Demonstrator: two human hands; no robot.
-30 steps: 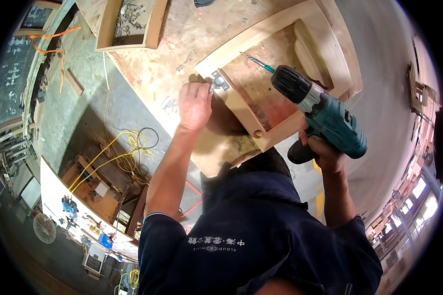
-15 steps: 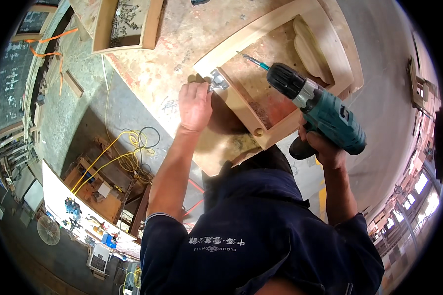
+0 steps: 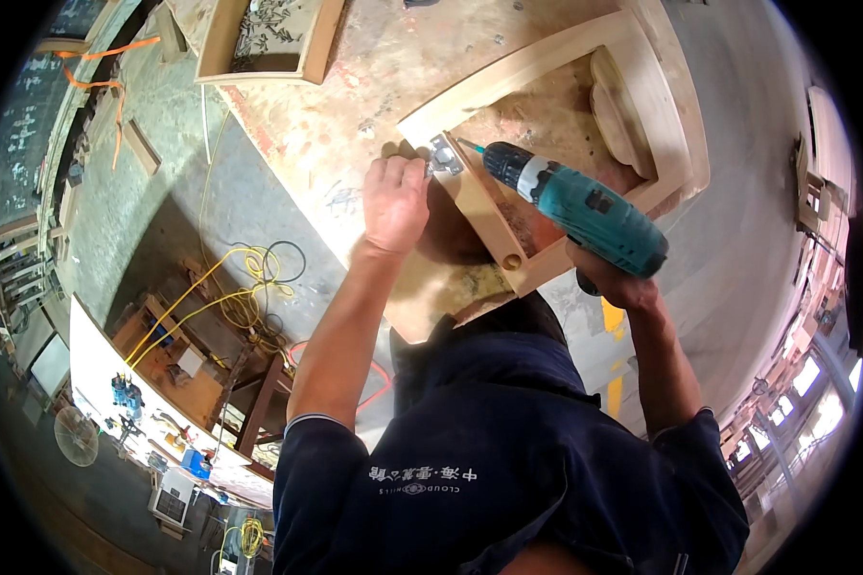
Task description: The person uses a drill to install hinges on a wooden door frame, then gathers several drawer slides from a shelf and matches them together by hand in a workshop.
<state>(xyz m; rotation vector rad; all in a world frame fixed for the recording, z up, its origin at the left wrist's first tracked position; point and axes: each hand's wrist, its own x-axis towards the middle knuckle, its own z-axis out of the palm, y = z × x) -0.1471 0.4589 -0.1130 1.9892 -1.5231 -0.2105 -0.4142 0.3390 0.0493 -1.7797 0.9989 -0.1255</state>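
Right hand (image 3: 612, 278) gripping teal cordless drill (image 3: 573, 205), bit tip at metal hinge (image 3: 443, 156) on corner of wooden frame (image 3: 508, 225). Left hand (image 3: 395, 199) fingers pinch the hinge. Frame lies on plywood workbench (image 3: 355, 105); yellow cable (image 3: 222, 292) on floor below.

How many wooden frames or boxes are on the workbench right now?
2. One wooden frame lies in front of the person, where the left hand steadies a metal bracket and the right hand aims a teal drill. One open box sits far left. Others may be hidden.
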